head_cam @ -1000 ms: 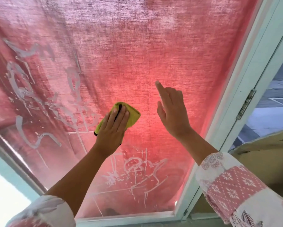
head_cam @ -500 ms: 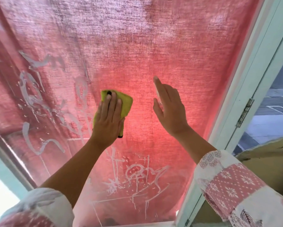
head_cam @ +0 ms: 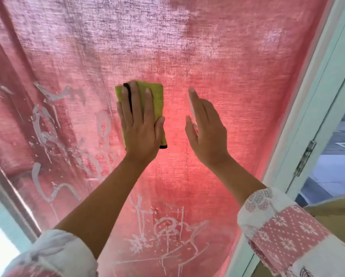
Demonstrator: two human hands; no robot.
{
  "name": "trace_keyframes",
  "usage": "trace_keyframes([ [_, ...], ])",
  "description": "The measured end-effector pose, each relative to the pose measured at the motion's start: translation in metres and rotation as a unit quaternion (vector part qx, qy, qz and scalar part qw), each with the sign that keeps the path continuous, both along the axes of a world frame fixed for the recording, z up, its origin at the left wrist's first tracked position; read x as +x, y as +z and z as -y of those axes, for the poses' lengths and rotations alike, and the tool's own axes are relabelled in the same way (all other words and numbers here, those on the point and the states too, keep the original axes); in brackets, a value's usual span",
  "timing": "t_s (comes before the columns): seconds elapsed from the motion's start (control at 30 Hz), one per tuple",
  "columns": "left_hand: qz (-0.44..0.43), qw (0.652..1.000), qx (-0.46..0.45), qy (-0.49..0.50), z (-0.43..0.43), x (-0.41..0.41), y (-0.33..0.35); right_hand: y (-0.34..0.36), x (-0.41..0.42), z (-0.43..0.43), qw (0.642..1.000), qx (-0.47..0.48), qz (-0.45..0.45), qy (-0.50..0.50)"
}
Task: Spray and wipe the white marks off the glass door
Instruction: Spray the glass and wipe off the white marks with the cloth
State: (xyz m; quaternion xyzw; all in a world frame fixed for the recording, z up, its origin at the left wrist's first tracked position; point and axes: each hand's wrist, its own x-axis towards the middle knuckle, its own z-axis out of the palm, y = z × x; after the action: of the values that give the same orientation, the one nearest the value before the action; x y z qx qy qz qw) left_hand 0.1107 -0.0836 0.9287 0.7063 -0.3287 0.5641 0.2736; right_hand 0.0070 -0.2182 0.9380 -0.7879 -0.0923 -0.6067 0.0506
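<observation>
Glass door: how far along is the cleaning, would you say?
The upper and middle glass door looks free of marks. In hand: the left hand presses a yellow-green cloth flat on the pane, the right hand open beside it. Left to do: the white marks at the left and the white scribbles low in the middle.

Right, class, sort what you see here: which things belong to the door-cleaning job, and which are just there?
Belong to the job:
glass door
white marks
yellow-green cloth
left hand, pressing the cloth flat

Just there:
red curtain behind the glass
metal hinge on the door frame
right hand, open, off the cloth
</observation>
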Motion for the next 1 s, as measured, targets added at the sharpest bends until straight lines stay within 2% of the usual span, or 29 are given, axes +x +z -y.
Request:
trace_keyframes([
  [0.1,0.041,0.997,0.06,-0.007,0.0,0.003,-0.034,0.005,0.001,-0.002,1.0,0.009,0.003,0.01],
  [0.23,0.119,0.963,0.242,-0.004,-0.025,0.013,-0.103,0.003,0.003,-0.005,0.999,0.019,-0.014,0.026],
  [0.33,0.144,0.95,0.277,-0.008,-0.037,0.019,-0.099,0.002,0.0,0.0,0.999,0.013,-0.023,0.03],
  [0.4,0.132,0.959,0.248,-0.018,-0.037,0.018,-0.075,0.004,-0.001,0.004,0.999,0.012,-0.021,0.03],
  [0.5,0.041,0.993,0.106,-0.034,-0.023,0.009,-0.021,0.01,-0.002,0.007,0.999,0.012,-0.021,0.023],
  [0.57,-0.01,0.999,0.008,-0.037,-0.009,0.003,0.008,0.013,0.0,0.006,0.999,0.015,-0.023,0.017],
  [0.63,-0.015,0.999,-0.03,-0.032,0.001,-0.002,0.013,0.013,0.001,0.004,0.999,0.016,-0.03,0.019],
  [0.7,0.016,0.999,0.011,-0.036,0.002,0.001,-0.009,0.011,0.002,0.003,0.999,0.015,-0.039,0.024],
  [0.87,0.111,0.963,0.244,-0.03,-0.029,0.013,-0.094,0.001,0.0,0.002,0.997,0.047,-0.059,0.032],
  [1.0,0.153,0.947,0.282,-0.026,-0.044,0.022,-0.087,-0.003,0.001,0.001,0.997,0.035,-0.069,0.031],
])
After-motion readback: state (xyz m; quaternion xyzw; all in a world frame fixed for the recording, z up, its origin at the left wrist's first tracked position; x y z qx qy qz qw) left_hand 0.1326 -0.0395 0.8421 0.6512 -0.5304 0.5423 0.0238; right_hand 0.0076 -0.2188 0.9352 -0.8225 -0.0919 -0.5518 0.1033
